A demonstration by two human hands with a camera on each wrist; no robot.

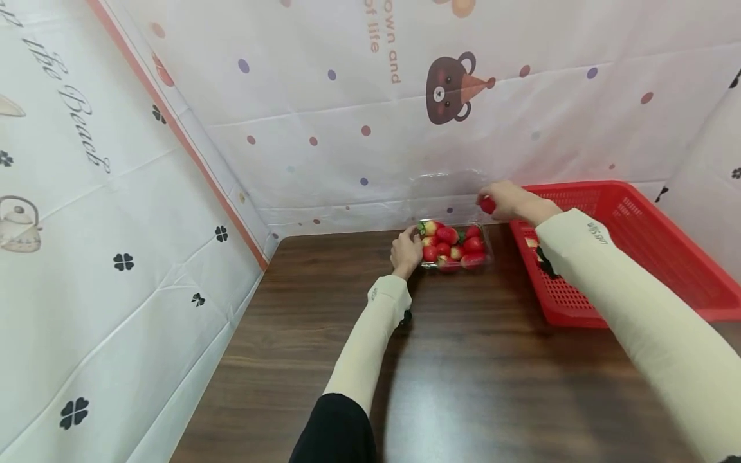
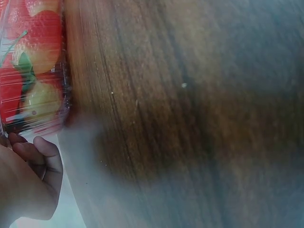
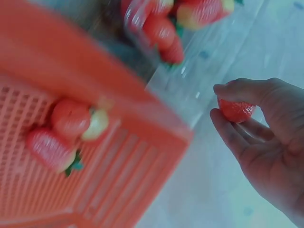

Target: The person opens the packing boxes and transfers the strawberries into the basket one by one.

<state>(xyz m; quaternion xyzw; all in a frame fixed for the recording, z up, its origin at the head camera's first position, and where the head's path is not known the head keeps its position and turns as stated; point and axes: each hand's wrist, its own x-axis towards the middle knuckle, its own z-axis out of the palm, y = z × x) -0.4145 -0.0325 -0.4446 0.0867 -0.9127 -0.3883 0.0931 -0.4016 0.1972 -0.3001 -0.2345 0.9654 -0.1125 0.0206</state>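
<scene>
A clear plastic box (image 1: 489, 254) heaped with strawberries (image 1: 444, 249) stands at the table's back edge. My left hand (image 1: 406, 252) holds its left end, fingers curled at the rim; in the left wrist view the same hand (image 2: 35, 175) is right at the box's end. Between thumb and fingertips, my right hand (image 1: 508, 198) pinches one strawberry (image 3: 236, 109), raised to the right of the box and near the back left corner of a red plastic basket (image 1: 622, 193). Inside that basket, strawberries (image 3: 70, 118) lie by its left wall, mostly behind the right sleeve in the head view.
The box's transparent lid (image 1: 446, 183) is raised behind it, against the patterned cloth backdrop (image 1: 324, 96). Another printed cloth (image 1: 116, 289) borders the left side of the dark wooden table (image 1: 301, 334). The basket's perforated walls rise along the right.
</scene>
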